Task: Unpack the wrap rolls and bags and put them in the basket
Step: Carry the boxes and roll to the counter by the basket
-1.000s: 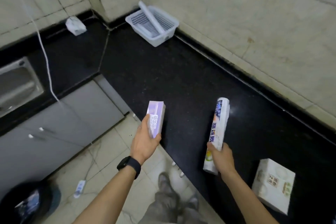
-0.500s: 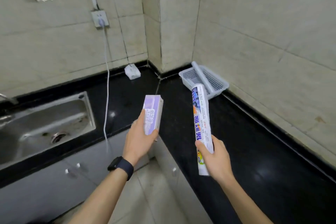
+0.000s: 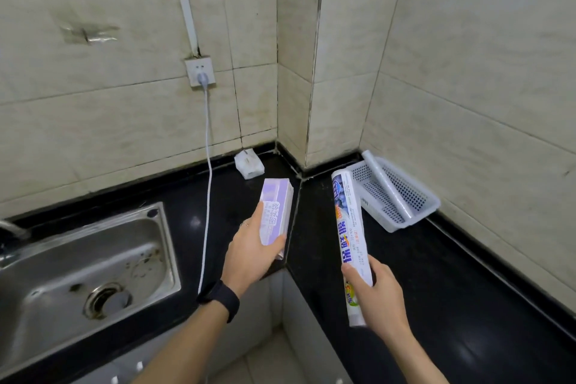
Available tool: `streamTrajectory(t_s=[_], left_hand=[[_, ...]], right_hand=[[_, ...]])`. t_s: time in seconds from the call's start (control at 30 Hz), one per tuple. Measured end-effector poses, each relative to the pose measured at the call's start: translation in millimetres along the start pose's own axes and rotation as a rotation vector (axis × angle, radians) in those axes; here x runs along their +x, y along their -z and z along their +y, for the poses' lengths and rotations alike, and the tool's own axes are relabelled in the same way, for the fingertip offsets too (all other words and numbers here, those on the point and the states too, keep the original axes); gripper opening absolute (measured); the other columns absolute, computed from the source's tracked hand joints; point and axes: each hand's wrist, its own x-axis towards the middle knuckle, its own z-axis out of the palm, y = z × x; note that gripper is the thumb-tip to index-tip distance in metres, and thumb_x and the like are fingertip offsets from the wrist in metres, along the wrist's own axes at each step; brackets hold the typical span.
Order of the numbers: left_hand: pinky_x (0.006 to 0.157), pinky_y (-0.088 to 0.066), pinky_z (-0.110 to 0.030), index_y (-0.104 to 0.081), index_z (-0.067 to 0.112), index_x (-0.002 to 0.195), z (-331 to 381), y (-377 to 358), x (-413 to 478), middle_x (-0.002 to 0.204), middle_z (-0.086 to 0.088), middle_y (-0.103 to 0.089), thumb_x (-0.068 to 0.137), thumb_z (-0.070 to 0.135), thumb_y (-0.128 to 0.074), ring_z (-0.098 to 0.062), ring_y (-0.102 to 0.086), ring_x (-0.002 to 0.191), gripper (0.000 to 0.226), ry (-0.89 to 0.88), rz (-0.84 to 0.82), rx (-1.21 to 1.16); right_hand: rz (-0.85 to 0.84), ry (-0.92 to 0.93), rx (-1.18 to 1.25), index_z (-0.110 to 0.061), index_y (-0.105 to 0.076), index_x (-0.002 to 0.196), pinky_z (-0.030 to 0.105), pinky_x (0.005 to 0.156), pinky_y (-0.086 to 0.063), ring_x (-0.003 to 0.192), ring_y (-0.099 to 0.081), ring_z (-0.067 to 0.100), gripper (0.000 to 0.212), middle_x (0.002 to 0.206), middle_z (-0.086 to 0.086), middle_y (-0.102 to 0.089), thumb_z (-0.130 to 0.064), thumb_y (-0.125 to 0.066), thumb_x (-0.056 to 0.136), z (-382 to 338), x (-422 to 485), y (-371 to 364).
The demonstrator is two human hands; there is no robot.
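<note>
I am closer now. The basket sits just behind my wrap roll. My right hand grips the roll and my left hand grips the bag box. Both hands hold things that are not unpacked yet.

Black L-shaped table w/ steel sink set in at left. White basket by rt wall; small white pack near back corner.

A small kitchen is shown. A steel sink is set into the black stone counter at lower left, with cabinet fronts seen beneath. The walls are tiled, and a socket with a plugged-in cable is mounted at upper centre.
</note>
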Motion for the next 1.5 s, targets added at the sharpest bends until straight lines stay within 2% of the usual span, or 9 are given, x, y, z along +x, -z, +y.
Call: streamTrajectory(t_s=[0.2,0.4,0.6,0.8,0.97,1.07,1.17,1.33,1.5], left_hand=[[0.060,-0.036,-0.017,-0.014,0.048,0.147,-23.4,-28.8,69.4,0.103,0.013,-0.050,0.080,0.056,-0.057,-0.004,-0.048,0.082,0.080,0.085,-0.096,0.053],[0.074,-0.044,-0.029,-0.012,0.040,0.153,-53.9,-62.7,120.9,0.112,0.008,-0.047,0.079,0.060,-0.054,-0.011,-0.049,0.090,0.088,0.231,-0.206,0.078],[0.085,-0.049,-0.036,-0.009,0.039,0.153,-90.6,-106.1,174.0,0.133,-0.004,-0.051,0.076,0.061,-0.051,-0.026,-0.058,0.109,0.091,0.343,-0.352,0.123],[0.090,-0.048,-0.037,-0.007,0.033,0.155,-121.4,-164.8,237.7,0.142,-0.009,-0.044,0.083,0.056,-0.056,-0.030,-0.056,0.117,0.090,0.390,-0.488,0.155],[0.089,-0.047,-0.038,-0.006,0.034,0.154,-129.7,-205.3,286.5,0.146,-0.011,-0.041,0.088,0.050,-0.056,-0.032,-0.057,0.116,0.085,0.394,-0.515,0.116],[0.088,-0.050,-0.041,-0.001,0.041,0.153,-132.4,-220.8,306.3,0.146,-0.011,-0.039,0.091,0.044,-0.058,-0.032,-0.057,0.116,0.084,0.362,-0.479,0.091],[0.096,-0.049,-0.043,-0.001,0.044,0.154,-139.5,-233.2,318.0,0.150,-0.013,-0.033,0.094,0.044,-0.056,-0.031,-0.052,0.123,0.081,0.327,-0.495,0.114],[0.102,-0.045,-0.041,-0.009,0.040,0.155,-152.6,-245.3,316.8,0.150,-0.012,-0.030,0.095,0.048,-0.054,-0.029,-0.042,0.131,0.076,0.275,-0.491,0.155],[0.097,-0.047,-0.041,-0.005,0.039,0.155,-156.2,-250.8,319.2,0.148,-0.012,-0.027,0.094,0.053,-0.053,-0.029,-0.041,0.128,0.078,0.244,-0.526,0.236]], right_hand=[[-0.028,-0.014,-0.066,-0.041,-0.060,0.118,0.018,0.066,-0.046,0.090,-0.062,0.001,0.038,0.105,-0.016,-0.058,-0.057,-0.064,0.083,5.6,83.6,-31.2],[-0.094,-0.059,-0.153,-0.035,-0.060,0.125,0.015,0.064,-0.041,0.087,-0.057,-0.001,0.048,0.104,-0.015,-0.055,-0.060,-0.059,0.084,18.1,153.3,-61.8],[-0.120,-0.143,-0.268,-0.032,-0.062,0.123,0.019,0.060,-0.042,0.080,-0.058,0.000,0.050,0.101,-0.013,-0.055,-0.061,-0.055,0.083,41.5,210.1,-95.3],[-0.137,-0.289,-0.397,-0.026,-0.061,0.116,0.030,0.059,-0.045,0.077,-0.060,0.009,0.047,0.103,-0.006,-0.054,-0.060,-0.053,0.084,62.9,266.3,-126.1],[-0.120,-0.395,-0.436,-0.022,-0.055,0.127,0.033,0.067,-0.046,0.085,-0.058,0.016,0.054,0.110,-0.005,-0.048,-0.060,-0.052,0.088,74.5,307.2,-147.8],[-0.079,-0.367,-0.412,-0.017,-0.051,0.135,0.033,0.073,-0.050,0.093,-0.059,0.018,0.058,0.116,-0.002,-0.048,-0.056,-0.054,0.092,78.7,325.9,-164.4],[-0.050,-0.352,-0.420,-0.015,-0.045,0.143,0.033,0.080,-0.052,0.102,-0.058,0.019,0.064,0.125,0.001,-0.048,-0.056,-0.051,0.094,82.6,339.9,-180.2],[-0.050,-0.383,-0.538,-0.023,-0.037,0.145,0.031,0.076,-0.051,0.114,-0.045,0.016,0.066,0.130,-0.001,-0.045,-0.061,-0.046,0.093,97.1,340.5,-198.6],[-0.037,-0.362,-0.612,-0.021,-0.036,0.147,0.035,0.083,-0.051,0.114,-0.041,0.022,0.071,0.133,0.005,-0.045,-0.062,-0.051,0.091,100.6,338.3,-202.1]])
